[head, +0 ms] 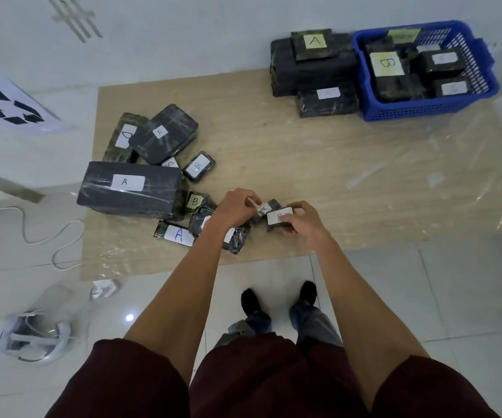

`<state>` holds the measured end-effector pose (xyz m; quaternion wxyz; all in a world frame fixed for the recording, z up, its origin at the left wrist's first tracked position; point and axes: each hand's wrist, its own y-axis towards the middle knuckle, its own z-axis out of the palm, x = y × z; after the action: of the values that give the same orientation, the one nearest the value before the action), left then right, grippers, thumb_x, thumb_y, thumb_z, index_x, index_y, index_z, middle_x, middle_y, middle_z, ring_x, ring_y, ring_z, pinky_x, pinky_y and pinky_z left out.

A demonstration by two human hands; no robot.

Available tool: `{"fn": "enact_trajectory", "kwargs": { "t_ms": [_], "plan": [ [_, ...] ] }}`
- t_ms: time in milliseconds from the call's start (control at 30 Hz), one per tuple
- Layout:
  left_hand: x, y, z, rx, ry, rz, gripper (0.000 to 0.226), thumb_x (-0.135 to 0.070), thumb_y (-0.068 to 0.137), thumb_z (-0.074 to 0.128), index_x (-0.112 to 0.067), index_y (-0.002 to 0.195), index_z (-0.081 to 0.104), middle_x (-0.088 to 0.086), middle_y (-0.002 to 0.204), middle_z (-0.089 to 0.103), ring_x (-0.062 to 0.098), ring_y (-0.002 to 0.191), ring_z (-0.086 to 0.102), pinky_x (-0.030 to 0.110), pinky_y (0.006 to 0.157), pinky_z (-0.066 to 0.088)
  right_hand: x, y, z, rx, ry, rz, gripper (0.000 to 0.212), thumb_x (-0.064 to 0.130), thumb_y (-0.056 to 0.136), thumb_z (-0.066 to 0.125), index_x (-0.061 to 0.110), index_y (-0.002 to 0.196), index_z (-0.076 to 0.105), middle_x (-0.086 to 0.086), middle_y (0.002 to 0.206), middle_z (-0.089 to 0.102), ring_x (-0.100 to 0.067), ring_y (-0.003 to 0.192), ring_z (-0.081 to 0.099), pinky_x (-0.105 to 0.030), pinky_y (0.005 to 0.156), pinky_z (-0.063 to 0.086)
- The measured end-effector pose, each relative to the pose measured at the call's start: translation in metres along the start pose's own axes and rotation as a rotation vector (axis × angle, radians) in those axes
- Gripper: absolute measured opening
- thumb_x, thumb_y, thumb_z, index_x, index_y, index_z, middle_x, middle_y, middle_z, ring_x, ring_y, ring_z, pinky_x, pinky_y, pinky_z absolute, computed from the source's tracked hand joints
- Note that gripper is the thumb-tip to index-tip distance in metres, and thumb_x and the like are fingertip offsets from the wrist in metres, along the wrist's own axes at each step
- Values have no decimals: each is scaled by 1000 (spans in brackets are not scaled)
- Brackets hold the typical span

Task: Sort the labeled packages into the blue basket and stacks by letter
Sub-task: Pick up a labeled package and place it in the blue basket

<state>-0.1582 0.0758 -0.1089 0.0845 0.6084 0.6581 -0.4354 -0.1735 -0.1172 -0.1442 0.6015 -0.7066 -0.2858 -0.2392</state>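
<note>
Above the mat, my right hand (pixel 304 223) grips a small black package labeled B (pixel 279 218). My left hand (pixel 237 206) pinches a small black package labeled A (pixel 269 206) just behind it. Several black labeled packages lie in a loose pile on the left of the mat, among them a large A box (pixel 129 188), a rounded A package (pixel 163 134) and a small B package (pixel 199 166). At the far right a blue basket (pixel 424 110) holds B packages. Beside it stands a stack of A packages (pixel 313 61).
A plastic-covered tan mat (pixel 304 164) lies on the white tiled floor. A white cable (pixel 47 233) and a white headset in a bag (pixel 29 336) lie at the left. A sheet with a recycling symbol (pixel 5 104) is on the far left. My feet (pixel 276 300) stand at the mat's near edge.
</note>
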Motion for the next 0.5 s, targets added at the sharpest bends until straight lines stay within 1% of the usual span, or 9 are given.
{"fn": "enact_trajectory", "kwargs": {
  "t_ms": [67, 133, 200, 267, 367, 433, 500],
  "plan": [
    [-3, 1, -1, 2, -22, 20, 20, -5, 89, 67, -13, 106, 74, 10, 106, 73, 19, 94, 67, 25, 75, 48, 10, -9, -3, 28, 10, -57, 27, -1, 88, 71, 7, 112, 63, -23, 111, 67, -29, 85, 70, -30, 61, 61],
    [-7, 2, -2, -6, -76, 35, 15, -8, 92, 65, -17, 103, 72, 9, 106, 73, 20, 91, 70, 29, 75, 55, 23, -18, -6, 44, 39, -109, 23, 2, 92, 67, 6, 114, 63, -22, 105, 69, -26, 77, 70, -32, 64, 60],
    [-15, 2, -5, -27, -197, 32, 12, -11, 97, 63, -16, 106, 70, 10, 105, 74, 19, 87, 73, 31, 74, 61, 36, -25, -10, 60, 81, -163, 20, 3, 95, 63, 8, 115, 61, -20, 101, 71, -25, 71, 71, -34, 62, 58],
    [-26, 3, -9, -75, -339, 48, 15, -13, 99, 62, -13, 113, 68, 14, 105, 75, 19, 87, 74, 29, 73, 62, 50, -31, -14, 55, 98, -223, 21, 6, 97, 62, 10, 118, 61, -17, 101, 73, -23, 70, 73, -33, 57, 54],
    [-51, 3, -19, -137, -564, 102, 22, -16, 99, 64, -10, 120, 66, 20, 107, 73, 25, 93, 74, 30, 73, 62, 76, -40, -22, 52, 138, -333, 25, 8, 97, 63, 13, 121, 64, -17, 103, 73, -23, 69, 72, -32, 55, 50],
    [-73, 2, -28, -180, -670, 149, 27, -17, 99, 65, -10, 125, 64, 20, 108, 72, 27, 96, 73, 30, 73, 62, 95, -47, -27, 71, 204, -418, 25, 9, 97, 63, 14, 121, 66, -17, 102, 73, -23, 69, 70, -31, 55, 49],
    [-95, -1, -38, -211, -744, 202, 30, -15, 99, 63, -14, 129, 63, 16, 109, 70, 26, 96, 73, 31, 75, 62, 113, -55, -31, 84, 256, -495, 26, 9, 98, 61, 15, 122, 67, -15, 101, 72, -23, 71, 68, -30, 56, 49]
  ]
}}
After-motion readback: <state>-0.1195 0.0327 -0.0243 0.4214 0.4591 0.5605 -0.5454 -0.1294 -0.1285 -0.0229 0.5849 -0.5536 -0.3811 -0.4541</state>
